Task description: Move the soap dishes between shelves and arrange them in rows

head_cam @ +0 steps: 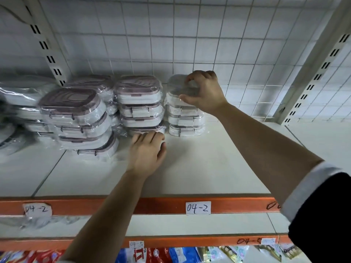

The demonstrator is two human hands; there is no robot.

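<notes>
At the back edge of the shelf (209, 168) | right hand (205, 93) pinches top soap dish (176, 86) of the rightmost stack (186, 120), thumb in front, fingers over its lid; dishes flat, long axes along the shelf's front edge, clasps facing front | left hand (146, 152), fingers seemingly together, touches the middle stack (140, 103) at its base; blurred
</notes>
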